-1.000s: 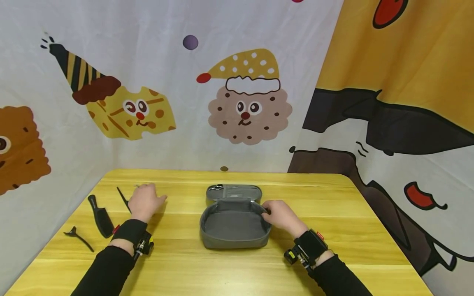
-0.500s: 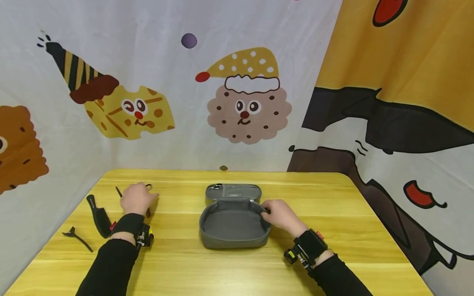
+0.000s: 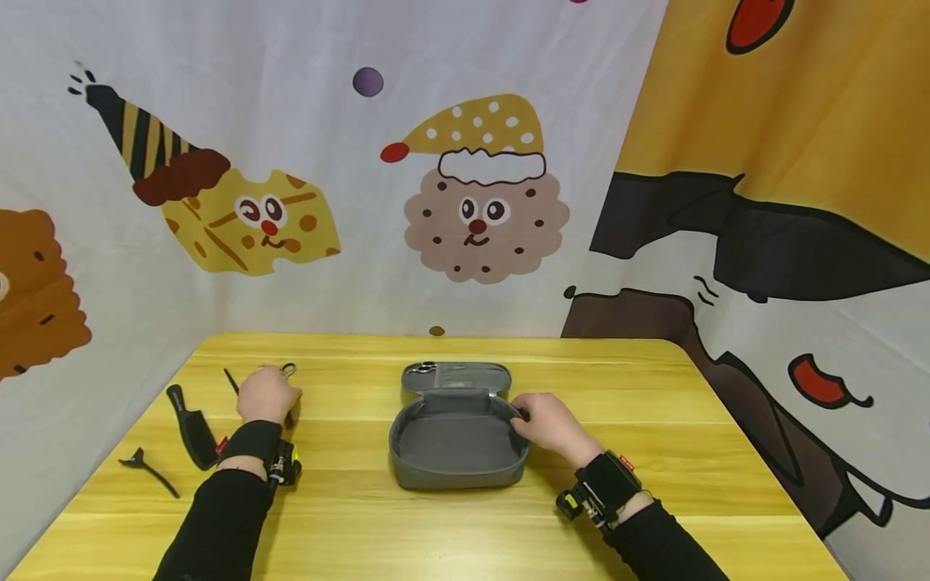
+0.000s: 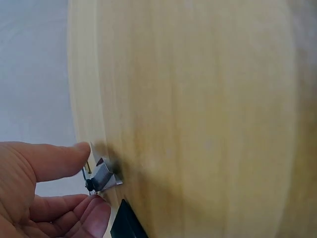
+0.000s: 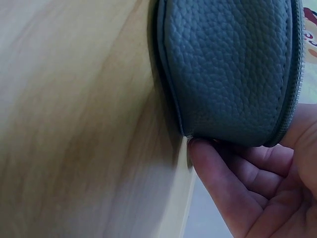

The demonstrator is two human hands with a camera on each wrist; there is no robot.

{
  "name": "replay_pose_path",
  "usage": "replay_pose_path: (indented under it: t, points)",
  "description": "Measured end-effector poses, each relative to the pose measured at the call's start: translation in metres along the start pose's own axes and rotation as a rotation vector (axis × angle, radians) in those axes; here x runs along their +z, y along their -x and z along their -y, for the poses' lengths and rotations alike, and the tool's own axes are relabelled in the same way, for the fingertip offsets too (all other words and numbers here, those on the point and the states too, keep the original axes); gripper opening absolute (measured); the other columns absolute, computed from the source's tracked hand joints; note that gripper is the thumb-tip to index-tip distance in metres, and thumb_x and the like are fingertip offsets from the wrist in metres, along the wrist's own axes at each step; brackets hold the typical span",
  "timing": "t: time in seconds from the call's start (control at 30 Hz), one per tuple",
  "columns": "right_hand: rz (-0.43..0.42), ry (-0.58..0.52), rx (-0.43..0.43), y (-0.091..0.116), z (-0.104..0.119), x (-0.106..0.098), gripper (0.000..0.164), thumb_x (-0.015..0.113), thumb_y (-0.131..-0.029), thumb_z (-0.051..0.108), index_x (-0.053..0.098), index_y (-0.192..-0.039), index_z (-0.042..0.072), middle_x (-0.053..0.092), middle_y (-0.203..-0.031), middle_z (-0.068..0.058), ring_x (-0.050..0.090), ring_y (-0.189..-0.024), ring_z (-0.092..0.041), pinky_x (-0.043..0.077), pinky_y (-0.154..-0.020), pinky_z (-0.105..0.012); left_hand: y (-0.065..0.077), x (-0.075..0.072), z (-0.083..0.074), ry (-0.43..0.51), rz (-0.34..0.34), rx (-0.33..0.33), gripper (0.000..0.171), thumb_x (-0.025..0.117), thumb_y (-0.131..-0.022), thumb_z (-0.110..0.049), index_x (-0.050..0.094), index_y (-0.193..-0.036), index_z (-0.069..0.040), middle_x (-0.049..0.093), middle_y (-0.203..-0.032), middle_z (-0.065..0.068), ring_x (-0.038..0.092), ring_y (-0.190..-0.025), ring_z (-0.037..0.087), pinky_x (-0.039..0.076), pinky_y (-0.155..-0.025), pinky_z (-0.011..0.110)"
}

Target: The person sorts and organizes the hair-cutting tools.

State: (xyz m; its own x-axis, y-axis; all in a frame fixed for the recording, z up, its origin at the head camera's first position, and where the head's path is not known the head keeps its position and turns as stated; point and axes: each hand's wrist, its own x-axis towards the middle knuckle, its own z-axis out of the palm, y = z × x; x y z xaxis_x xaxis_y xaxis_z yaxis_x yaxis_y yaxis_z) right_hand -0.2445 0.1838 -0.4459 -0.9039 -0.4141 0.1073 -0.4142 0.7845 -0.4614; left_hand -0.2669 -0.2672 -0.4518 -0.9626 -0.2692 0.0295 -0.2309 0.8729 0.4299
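The left hand's [image 3: 267, 395] thumb and fingers are part-closed around a small, silver, ridged metal tool [image 4: 102, 177] near the tabletop's [image 3: 349, 516] back left corner; whether it is pinched cannot be told. An open, grey, leather-like oval case [image 3: 459, 478], midway between side edges, is gripped by the right hand [image 3: 550, 420]. Picking up seems in hand; a firm pinch is called for.

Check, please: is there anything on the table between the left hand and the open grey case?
A small dark item shows close beside the left hand, on the side toward the grey case. Beyond it, nothing visible stands between, only bare tabletop.
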Motion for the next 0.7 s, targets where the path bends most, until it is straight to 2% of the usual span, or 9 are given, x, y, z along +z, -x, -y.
replay_pose_path:
  t: [0.07, 0.2, 0.4, 0.57, 0.7]
  points:
    - [0.001, 0.0, 0.002, 0.0, -0.001, 0.001, 0.008, 0.07, -0.09, 0.006, 0.067, -0.084, 0.012, 0.054, -0.071, 0.005, 0.046, -0.062, -0.013, 0.038, -0.06, -0.03, 0.0, 0.0, 0.0, -0.003, -0.002, 0.015, 0.027, 0.065, -0.086, -0.016, 0.067, -0.074, 0.008, 0.064, -0.079, 0.027, 0.062, -0.072, 0.043, 0.054, -0.059, 0.05]
    - [-0.002, 0.002, -0.007, 0.0, -0.001, 0.001, 0.003, 0.071, -0.089, 0.007, 0.069, -0.087, 0.007, 0.056, -0.073, 0.004, 0.047, -0.064, -0.013, 0.04, -0.06, -0.03, -0.002, -0.002, -0.001, -0.017, -0.004, 0.027, 0.027, 0.065, -0.085, -0.014, 0.067, -0.077, 0.011, 0.065, -0.082, 0.03, 0.062, -0.075, 0.045, 0.054, -0.066, 0.054]
    - [0.005, 0.0, -0.01, -0.001, -0.002, 0.0, 0.003, 0.071, -0.089, 0.008, 0.069, -0.089, 0.006, 0.056, -0.074, 0.004, 0.048, -0.064, -0.013, 0.04, -0.061, -0.03, -0.007, -0.003, -0.002, 0.005, 0.016, -0.043, 0.021, 0.059, -0.084, -0.006, 0.068, -0.078, 0.012, 0.065, -0.087, 0.032, 0.063, -0.079, 0.046, 0.055, -0.067, 0.052]
    - [0.009, -0.015, -0.026, 0.0, -0.003, -0.001, 0.003, 0.07, -0.091, 0.008, 0.068, -0.088, 0.007, 0.055, -0.073, 0.004, 0.046, -0.062, -0.012, 0.038, -0.06, -0.03, -0.017, 0.001, 0.002, 0.025, 0.042, -0.103, 0.023, 0.059, -0.086, -0.006, 0.066, -0.086, 0.015, 0.063, -0.089, 0.033, 0.062, -0.081, 0.047, 0.055, -0.065, 0.051]
    - [0.011, -0.014, -0.032, 0.001, -0.005, -0.001, 0.004, 0.069, -0.091, 0.009, 0.068, -0.088, 0.007, 0.055, -0.073, 0.004, 0.046, -0.062, -0.012, 0.037, -0.06, -0.03, -0.021, 0.004, 0.002, 0.031, 0.038, -0.129, 0.023, 0.058, -0.086, -0.007, 0.067, -0.088, 0.014, 0.064, -0.091, 0.032, 0.062, -0.083, 0.046, 0.055, -0.066, 0.05]
